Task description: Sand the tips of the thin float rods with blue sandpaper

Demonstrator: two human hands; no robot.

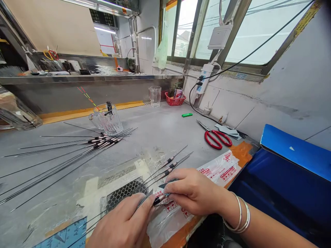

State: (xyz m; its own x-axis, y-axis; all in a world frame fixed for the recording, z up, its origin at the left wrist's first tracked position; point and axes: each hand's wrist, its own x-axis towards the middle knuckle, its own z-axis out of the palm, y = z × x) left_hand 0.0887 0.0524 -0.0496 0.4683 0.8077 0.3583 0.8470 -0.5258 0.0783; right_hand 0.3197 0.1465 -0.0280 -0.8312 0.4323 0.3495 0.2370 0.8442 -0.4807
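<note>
On a smeared grey worktop (165, 127), a slim black-and-silver rod (158, 199) sits between both hands, pinched by the closed thumb and fingers of the left hand (124, 220) and the right hand (191, 189), each also gripping a dark grey strip (145, 198). Just beyond the right hand lie thin, dark rods with black-banded bodies (172, 165).

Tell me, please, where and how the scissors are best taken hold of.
Probably by the red handles, with the right hand coming from the near side: the scissors lie on the table with their loops toward the person, while the blades point away.
</note>
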